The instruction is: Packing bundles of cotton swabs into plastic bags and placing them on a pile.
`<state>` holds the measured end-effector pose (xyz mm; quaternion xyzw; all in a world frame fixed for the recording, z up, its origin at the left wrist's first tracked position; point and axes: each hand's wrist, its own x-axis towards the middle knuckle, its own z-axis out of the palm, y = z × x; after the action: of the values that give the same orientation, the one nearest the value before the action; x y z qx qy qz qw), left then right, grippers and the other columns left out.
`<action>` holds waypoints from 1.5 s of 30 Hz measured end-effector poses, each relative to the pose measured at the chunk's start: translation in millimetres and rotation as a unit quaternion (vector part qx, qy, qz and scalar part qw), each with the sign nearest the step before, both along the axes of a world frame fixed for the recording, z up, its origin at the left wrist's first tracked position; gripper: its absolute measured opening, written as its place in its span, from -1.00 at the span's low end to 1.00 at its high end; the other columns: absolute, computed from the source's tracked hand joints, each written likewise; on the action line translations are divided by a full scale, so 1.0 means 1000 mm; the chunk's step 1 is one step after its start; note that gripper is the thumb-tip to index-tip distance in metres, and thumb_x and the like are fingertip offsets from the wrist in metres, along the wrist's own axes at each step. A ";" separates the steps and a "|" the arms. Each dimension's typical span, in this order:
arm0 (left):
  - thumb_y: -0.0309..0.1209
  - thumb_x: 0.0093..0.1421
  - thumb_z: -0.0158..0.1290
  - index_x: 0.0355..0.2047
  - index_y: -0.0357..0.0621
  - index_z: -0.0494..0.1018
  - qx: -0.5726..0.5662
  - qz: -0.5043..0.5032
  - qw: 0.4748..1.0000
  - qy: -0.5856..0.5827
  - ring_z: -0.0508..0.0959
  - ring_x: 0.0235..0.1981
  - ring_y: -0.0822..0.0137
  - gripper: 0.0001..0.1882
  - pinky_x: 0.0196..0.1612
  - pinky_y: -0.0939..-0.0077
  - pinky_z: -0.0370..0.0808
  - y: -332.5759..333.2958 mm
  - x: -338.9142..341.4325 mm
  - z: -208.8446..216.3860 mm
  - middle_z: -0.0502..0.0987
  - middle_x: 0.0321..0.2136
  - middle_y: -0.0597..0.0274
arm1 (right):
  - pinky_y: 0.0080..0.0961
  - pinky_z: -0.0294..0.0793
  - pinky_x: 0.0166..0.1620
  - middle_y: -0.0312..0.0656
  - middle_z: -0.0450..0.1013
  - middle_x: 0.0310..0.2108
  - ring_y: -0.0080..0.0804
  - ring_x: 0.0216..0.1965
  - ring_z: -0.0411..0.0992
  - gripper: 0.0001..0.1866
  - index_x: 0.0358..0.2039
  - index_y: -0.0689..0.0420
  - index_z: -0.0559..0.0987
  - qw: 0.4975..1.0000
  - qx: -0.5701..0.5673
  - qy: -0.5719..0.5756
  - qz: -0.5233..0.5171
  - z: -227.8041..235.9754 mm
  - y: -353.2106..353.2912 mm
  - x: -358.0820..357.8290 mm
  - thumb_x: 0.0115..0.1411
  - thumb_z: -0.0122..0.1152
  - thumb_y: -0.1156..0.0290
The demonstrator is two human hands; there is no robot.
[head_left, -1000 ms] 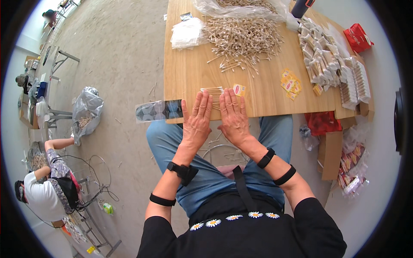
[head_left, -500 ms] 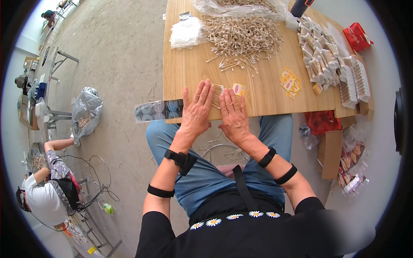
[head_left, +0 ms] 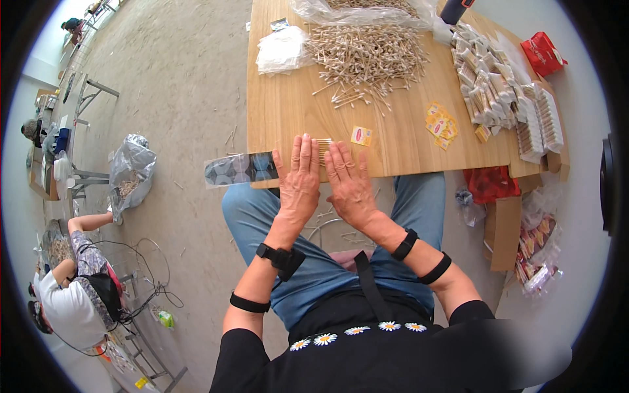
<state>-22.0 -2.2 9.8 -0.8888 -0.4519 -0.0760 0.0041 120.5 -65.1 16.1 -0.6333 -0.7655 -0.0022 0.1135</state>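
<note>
My left hand (head_left: 298, 180) and my right hand (head_left: 352, 183) lie side by side at the table's near edge, fingers stretched out and flat. Between their fingers is a small row of cotton swabs (head_left: 324, 149), flanked on both sides and partly hidden. A small yellow-and-white card (head_left: 361, 135) lies just beyond my right fingertips. Beside my left hand, a dark, partly see-through strip (head_left: 242, 169) overhangs the table's left edge. Farther back spreads a large loose heap of cotton swabs (head_left: 370, 56), with a stack of clear plastic bags (head_left: 282, 52) to its left.
Several yellow cards (head_left: 441, 124) lie to the right on the wooden table (head_left: 406, 147). Packed swab bundles (head_left: 488, 85) are piled at the right, near a red bag (head_left: 544, 54) and a dark bottle (head_left: 457, 10). A cardboard box (head_left: 503, 234) stands below. Another person (head_left: 72, 295) sits at far left.
Both hands have drawn slightly nearer to me, and the fingertips now sit lower on the table. The row of swabs between them looks straighter and more even.
</note>
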 end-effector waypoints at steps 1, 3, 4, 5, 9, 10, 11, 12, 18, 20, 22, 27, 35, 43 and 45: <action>-0.31 -0.30 0.45 0.43 -0.22 0.01 0.000 0.000 1.000 0.000 -0.04 0.50 0.10 0.27 0.42 -0.34 -0.25 0.000 0.000 -0.002 0.02 0.44 0.04 | 0.10 -0.29 0.47 0.07 -0.03 0.46 -0.06 0.52 -0.16 0.17 0.40 0.31 0.12 1.000 0.000 0.000 0.000 -0.002 0.001 -0.002 -0.18 0.54 0.21; -0.32 -0.28 0.44 0.43 -0.23 0.00 0.014 0.003 1.000 0.008 -0.05 0.50 0.09 0.26 0.41 -0.37 -0.26 -0.001 0.000 -0.003 0.02 0.43 0.02 | 0.10 -0.29 0.47 0.06 -0.05 0.47 -0.06 0.52 -0.16 0.17 0.41 0.31 0.11 1.000 -0.003 -0.003 -0.007 -0.004 0.006 -0.006 -0.17 0.53 0.23; -0.32 -0.28 0.44 0.43 -0.23 0.00 0.014 0.004 1.000 0.009 -0.05 0.50 0.09 0.26 0.41 -0.37 -0.26 -0.001 0.000 -0.004 0.02 0.43 0.02 | 0.10 -0.29 0.47 0.06 -0.05 0.47 -0.06 0.52 -0.16 0.17 0.41 0.31 0.11 1.000 -0.003 -0.002 -0.007 -0.007 0.008 -0.005 -0.17 0.53 0.23; -0.32 -0.28 0.44 0.43 -0.22 -0.01 0.009 -0.003 1.000 0.003 -0.06 0.50 0.10 0.27 0.41 -0.38 -0.26 0.001 -0.001 -0.003 0.02 0.43 0.03 | 0.10 -0.29 0.48 0.05 -0.05 0.48 -0.07 0.52 -0.16 0.17 0.41 0.30 0.10 1.000 0.006 -0.009 -0.010 -0.010 0.010 -0.004 -0.17 0.53 0.24; -0.35 -0.28 0.43 0.44 -0.19 -0.02 -0.002 -0.019 1.000 -0.001 -0.06 0.50 0.13 0.27 0.41 -0.38 -0.28 0.008 -0.003 -0.001 0.01 0.44 0.05 | 0.07 -0.27 0.48 0.02 -0.06 0.48 -0.08 0.52 -0.16 0.17 0.42 0.28 0.11 0.999 0.019 -0.027 -0.008 -0.016 0.011 0.000 -0.18 0.53 0.25; -0.35 -0.28 0.43 0.44 -0.19 -0.02 -0.002 -0.018 1.000 -0.001 -0.06 0.50 0.13 0.27 0.41 -0.38 -0.28 0.011 -0.004 0.000 0.01 0.44 0.05 | 0.07 -0.27 0.48 0.02 -0.06 0.48 -0.08 0.52 -0.16 0.17 0.42 0.28 0.11 0.999 0.019 -0.027 -0.007 -0.017 0.011 0.000 -0.18 0.53 0.25; -0.45 -0.14 0.25 0.42 -0.21 0.04 -0.020 -0.026 0.999 -0.034 -0.03 0.50 0.14 0.07 0.41 -0.38 -0.30 0.014 -0.005 0.003 0.03 0.44 0.06 | 0.06 -0.27 0.48 0.02 -0.06 0.48 -0.09 0.52 -0.16 0.17 0.41 0.27 0.11 1.000 0.016 -0.022 -0.008 -0.015 0.012 0.000 -0.18 0.53 0.25; -0.56 0.00 0.07 0.40 -0.23 0.09 -0.037 -0.034 0.997 -0.066 -0.01 0.50 0.15 -0.11 0.41 -0.38 -0.32 0.016 -0.006 0.005 0.04 0.44 0.07 | 0.06 -0.27 0.48 0.01 -0.06 0.48 -0.10 0.52 -0.16 0.16 0.41 0.26 0.12 1.000 0.014 -0.016 -0.010 -0.014 0.012 -0.001 -0.18 0.53 0.25; -0.54 -0.08 0.16 0.41 -0.21 0.08 -0.022 -0.022 0.997 -0.075 -0.03 0.50 0.18 -0.02 0.41 -0.36 -0.35 0.016 -0.005 -0.002 0.02 0.46 0.09 | 0.09 -0.26 0.47 0.03 -0.05 0.48 -0.06 0.52 -0.17 0.13 0.41 0.28 0.12 1.000 -0.003 0.016 -0.015 -0.006 0.016 -0.003 -0.15 0.52 0.29; -0.50 -0.11 0.21 0.42 -0.20 0.07 -0.036 -0.016 0.995 -0.088 -0.04 0.50 0.18 0.02 0.41 -0.36 -0.35 0.013 -0.007 0.006 0.02 0.46 0.10 | 0.10 -0.27 0.47 0.03 -0.05 0.48 -0.06 0.52 -0.18 0.12 0.41 0.28 0.12 0.999 0.006 0.030 -0.017 -0.001 0.013 -0.001 -0.14 0.51 0.29; -0.46 -0.14 0.27 0.42 -0.19 0.07 -0.051 -0.011 0.993 -0.101 -0.04 0.51 0.19 0.06 0.41 -0.36 -0.35 0.006 -0.011 0.010 0.01 0.46 0.11 | 0.11 -0.28 0.47 0.03 -0.05 0.47 -0.05 0.52 -0.18 0.12 0.40 0.29 0.12 0.999 0.013 0.043 -0.021 0.006 0.005 0.003 -0.13 0.51 0.28; -0.20 -0.29 0.49 0.43 -0.16 0.03 -0.052 -0.025 0.997 -0.060 -0.08 0.51 0.19 0.29 0.42 -0.34 -0.38 -0.015 -0.024 0.011 -0.04 0.48 0.12 | 0.12 -0.33 0.47 0.03 -0.05 0.48 -0.04 0.52 -0.18 0.13 0.40 0.30 0.13 0.999 -0.030 0.037 -0.003 0.012 -0.018 0.009 -0.12 0.52 0.21; -0.19 -0.29 0.49 0.44 -0.14 0.02 -0.069 -0.032 0.996 -0.052 -0.07 0.51 0.21 0.30 0.41 -0.38 -0.39 -0.008 -0.024 0.017 -0.04 0.48 0.15 | 0.11 -0.33 0.47 0.03 -0.03 0.47 -0.06 0.52 -0.15 0.12 0.40 0.29 0.14 0.999 -0.026 0.038 -0.013 0.003 -0.016 0.009 -0.13 0.52 0.20; -0.26 -0.29 0.44 0.44 -0.06 0.04 -0.084 -0.053 0.992 -0.076 -0.04 0.50 0.26 0.26 0.42 -0.35 -0.39 0.004 -0.031 0.017 -0.01 0.48 0.23 | 0.11 -0.34 0.47 -0.02 -0.04 0.48 -0.10 0.52 -0.16 0.09 0.41 0.21 0.16 0.999 -0.040 0.032 -0.014 0.002 -0.015 0.015 -0.10 0.50 0.19; -0.26 -0.30 0.44 0.45 -0.06 0.03 -0.091 -0.068 0.991 -0.072 -0.04 0.50 0.26 0.27 0.43 -0.34 -0.39 0.001 -0.033 0.015 -0.01 0.48 0.23 | 0.10 -0.32 0.47 -0.03 -0.03 0.48 -0.10 0.52 -0.15 0.09 0.41 0.19 0.16 0.998 -0.039 0.040 -0.017 0.002 -0.015 0.016 -0.11 0.50 0.19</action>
<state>-55.2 -0.8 25.2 -0.9065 -0.3944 -0.0979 -0.1146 136.3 -80.6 17.9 -0.6496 -0.7491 0.0514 0.1192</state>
